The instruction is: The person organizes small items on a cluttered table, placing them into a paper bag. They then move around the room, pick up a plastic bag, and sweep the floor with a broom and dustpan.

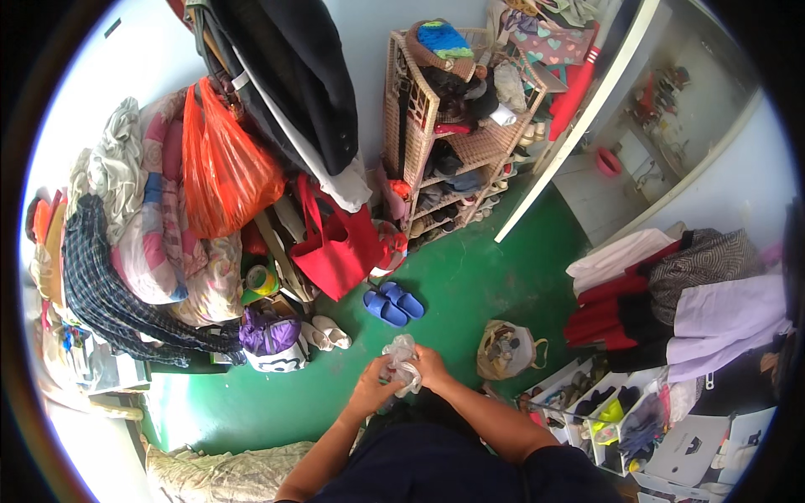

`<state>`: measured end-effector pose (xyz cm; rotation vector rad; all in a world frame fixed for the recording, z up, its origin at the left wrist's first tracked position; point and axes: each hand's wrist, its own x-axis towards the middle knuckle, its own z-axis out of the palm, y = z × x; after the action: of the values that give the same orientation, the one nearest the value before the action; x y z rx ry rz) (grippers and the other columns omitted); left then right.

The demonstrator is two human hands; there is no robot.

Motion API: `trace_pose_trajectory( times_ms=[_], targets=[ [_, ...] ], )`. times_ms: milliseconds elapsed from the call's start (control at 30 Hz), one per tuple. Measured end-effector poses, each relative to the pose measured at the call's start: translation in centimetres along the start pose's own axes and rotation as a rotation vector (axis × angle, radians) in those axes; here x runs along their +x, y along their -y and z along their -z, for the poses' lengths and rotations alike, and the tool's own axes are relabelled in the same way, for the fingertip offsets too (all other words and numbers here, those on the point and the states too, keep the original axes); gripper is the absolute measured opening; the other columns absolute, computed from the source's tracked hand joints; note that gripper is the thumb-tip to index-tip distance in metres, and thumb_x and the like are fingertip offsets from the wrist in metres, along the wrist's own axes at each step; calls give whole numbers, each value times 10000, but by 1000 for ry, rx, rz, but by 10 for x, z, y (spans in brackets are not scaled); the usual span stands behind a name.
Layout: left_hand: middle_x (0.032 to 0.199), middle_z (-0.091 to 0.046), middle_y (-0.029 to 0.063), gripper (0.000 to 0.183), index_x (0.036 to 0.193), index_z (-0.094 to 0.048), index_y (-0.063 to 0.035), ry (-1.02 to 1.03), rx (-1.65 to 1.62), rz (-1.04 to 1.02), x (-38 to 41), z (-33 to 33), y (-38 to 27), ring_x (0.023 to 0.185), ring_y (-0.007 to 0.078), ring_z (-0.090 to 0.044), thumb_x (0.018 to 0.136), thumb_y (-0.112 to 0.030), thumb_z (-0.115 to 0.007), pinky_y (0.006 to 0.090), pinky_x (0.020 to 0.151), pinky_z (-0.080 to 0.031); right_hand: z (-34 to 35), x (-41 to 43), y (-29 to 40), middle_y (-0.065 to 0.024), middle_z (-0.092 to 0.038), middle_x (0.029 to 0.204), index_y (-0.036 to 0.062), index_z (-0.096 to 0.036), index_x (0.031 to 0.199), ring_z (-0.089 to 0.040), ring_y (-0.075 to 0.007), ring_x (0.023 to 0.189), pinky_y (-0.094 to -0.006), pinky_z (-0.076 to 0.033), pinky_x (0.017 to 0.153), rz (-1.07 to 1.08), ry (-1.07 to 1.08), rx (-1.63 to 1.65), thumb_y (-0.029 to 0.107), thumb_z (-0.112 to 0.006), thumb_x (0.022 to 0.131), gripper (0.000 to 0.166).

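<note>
Both of my hands meet in front of my body around a crumpled, translucent plastic bag (pixel 401 358). My left hand (pixel 372 383) grips its lower left side. On the upper right side, my right hand (pixel 429 366) pinches the same bag. Something small and reddish shows faintly inside it; what it is cannot be told. Beyond the hands, a pair of blue slides (pixel 394 304) lies on the green floor (pixel 459 314). To their left stand pale slip-on shoes (pixel 326 333), and a cloth bag filled with items (pixel 510 349) sits right of my hands.
A wicker shelf (pixel 465 148) holds shoes and hats. Folded bedding (pixel 151 251), an orange plastic bag (pixel 226 170), a red tote (pixel 339 251) and a purple-topped bag (pixel 273 342) crowd the left. Hanging clothes (pixel 723 314) and white drawers (pixel 585 402) stand right, near an open door (pixel 578 119).
</note>
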<state>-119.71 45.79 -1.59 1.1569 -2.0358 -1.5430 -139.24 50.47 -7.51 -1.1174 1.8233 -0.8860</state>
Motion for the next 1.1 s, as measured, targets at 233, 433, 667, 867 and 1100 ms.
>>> trace_pose_trajectory(
  times_ms=[233, 433, 667, 867, 1100],
  targets=[
    [1253, -581, 226, 663, 1386, -560, -75, -23, 299, -104, 32, -38, -10, 1071, 423, -646, 799, -182, -850, 501, 903, -560, -14, 16, -43, -153, -760, 1078, 20, -680, 1203, -735, -244, 970, -392, -565, 847, -263, -171, 177, 106, -714, 910, 307],
    [1067, -658, 236, 444, 1239, -612, -79, 68, 423, -93, 90, -54, 2, 982, 455, -666, 835, -137, -784, 523, 842, -559, 11, 29, -63, -209, -748, 1040, -7, -661, 1146, -730, -366, 999, -445, -556, 870, -368, -66, 301, 234, -729, 895, 355],
    [916, -708, 262, 222, 1082, -630, -93, 178, 359, 167, 193, -73, 23, 891, 471, -701, 895, -186, -705, 556, 746, -534, 83, 76, -51, -121, -733, 1122, -1, -597, 1287, -718, -193, 985, -339, -563, 833, -188, 284, 606, 223, -758, 955, 431],
    [954, -718, 231, 247, 1054, -619, -67, 219, 350, 331, 281, -102, 44, 929, 449, -708, 918, -249, -715, 507, 753, -528, 128, 129, -91, -132, -722, 1194, -14, -590, 1379, -720, -190, 964, -323, -568, 825, -207, 241, 470, 265, -782, 948, 549],
    [940, -713, 241, 194, 1093, -648, -62, 156, 366, 373, 372, -112, 82, 891, 401, -717, 914, -116, -700, 455, 751, -533, 128, 134, -191, -149, -736, 1028, 55, -737, 1155, -733, -264, 872, -384, -577, 782, -317, -213, 350, 304, -798, 914, 351]
  ],
)
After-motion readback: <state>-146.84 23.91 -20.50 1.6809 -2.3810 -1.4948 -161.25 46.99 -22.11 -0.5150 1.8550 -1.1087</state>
